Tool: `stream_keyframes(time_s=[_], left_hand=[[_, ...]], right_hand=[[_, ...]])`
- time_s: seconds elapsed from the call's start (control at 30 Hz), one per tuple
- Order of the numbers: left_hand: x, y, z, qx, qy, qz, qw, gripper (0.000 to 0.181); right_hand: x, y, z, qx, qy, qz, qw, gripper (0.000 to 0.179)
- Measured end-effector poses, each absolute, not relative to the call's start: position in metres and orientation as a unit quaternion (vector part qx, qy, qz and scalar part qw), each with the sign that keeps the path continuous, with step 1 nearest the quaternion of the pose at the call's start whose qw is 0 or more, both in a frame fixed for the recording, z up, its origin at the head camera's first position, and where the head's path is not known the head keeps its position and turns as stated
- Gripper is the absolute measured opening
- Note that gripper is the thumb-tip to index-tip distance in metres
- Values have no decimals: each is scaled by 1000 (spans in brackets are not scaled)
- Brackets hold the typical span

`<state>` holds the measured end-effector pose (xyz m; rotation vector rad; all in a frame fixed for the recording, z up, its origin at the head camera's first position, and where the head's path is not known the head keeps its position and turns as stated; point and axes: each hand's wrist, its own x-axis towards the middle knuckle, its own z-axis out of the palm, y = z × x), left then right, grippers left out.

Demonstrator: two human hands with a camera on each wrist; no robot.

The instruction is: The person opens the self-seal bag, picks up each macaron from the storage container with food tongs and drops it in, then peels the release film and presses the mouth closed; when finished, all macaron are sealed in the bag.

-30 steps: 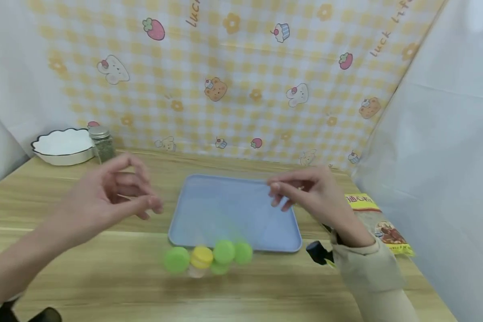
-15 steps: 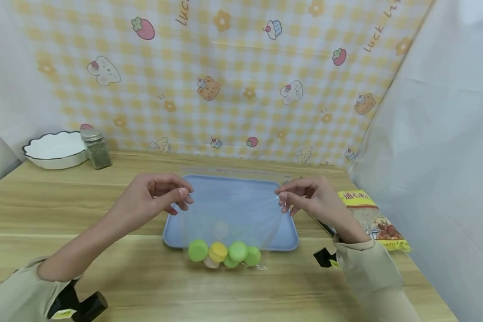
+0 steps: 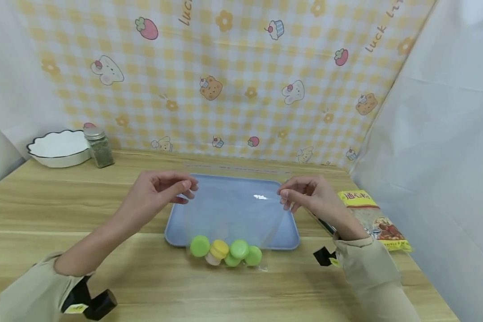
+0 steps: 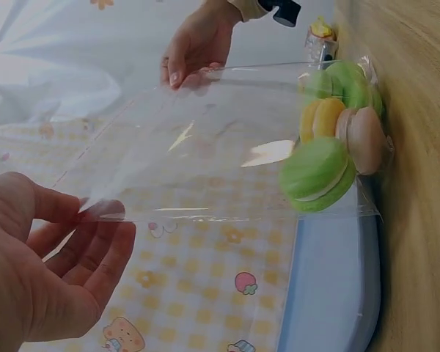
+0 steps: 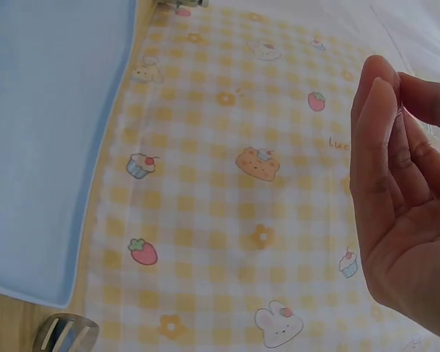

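A clear plastic bag (image 4: 205, 147) hangs upright between my two hands. My left hand (image 3: 154, 192) pinches one side edge of it between thumb and fingers. The opposite edge is pinched by my right hand (image 3: 311, 197). At the bag's bottom lie several macarons: green ones (image 4: 317, 174), a yellow one (image 4: 321, 119) and a beige one (image 4: 365, 139). Behind the bag in the head view is a blue tray (image 3: 292, 239), seen partly through the plastic. From the right wrist view, the bag is hardly visible at the fingertips.
A white scalloped dish (image 3: 60, 160) and a glass jar of dried herbs (image 3: 100, 150) stand at the back left. At the right lies a yellow-labelled food packet (image 3: 376, 221). A slotted metal utensil (image 5: 67, 334) is beside the tray. A checked cloth (image 3: 233, 112) hangs behind.
My left hand has come rightward to the bag's left edge and taken hold of it. The bag and macarons have shifted right and now hang steadier. My right hand has barely moved.
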<state>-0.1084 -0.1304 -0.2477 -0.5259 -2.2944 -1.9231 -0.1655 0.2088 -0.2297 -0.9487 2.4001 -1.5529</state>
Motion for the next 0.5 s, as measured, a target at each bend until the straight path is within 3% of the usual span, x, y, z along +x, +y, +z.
stream_keyframes(time_s=[0.13,0.2,0.4,0.5], left_hand=[[-110,-129,-250,-166,-740,-647,76,25],[-111,-128,-251,-164,-734,-654,85,26],[-111,-123,-251,-168,-733,-648,122,22],[-110,-121,-250,-180,-747,-622,151,17]], right_hand=[[-165,205,-229,-279,820,-497,48,16],[-163,203,-227,-265,843,-468,11,18],[-143,190,-205,-303,855,-307,-286,17],[-124,166,-191,-391,795,-300,-355,12]])
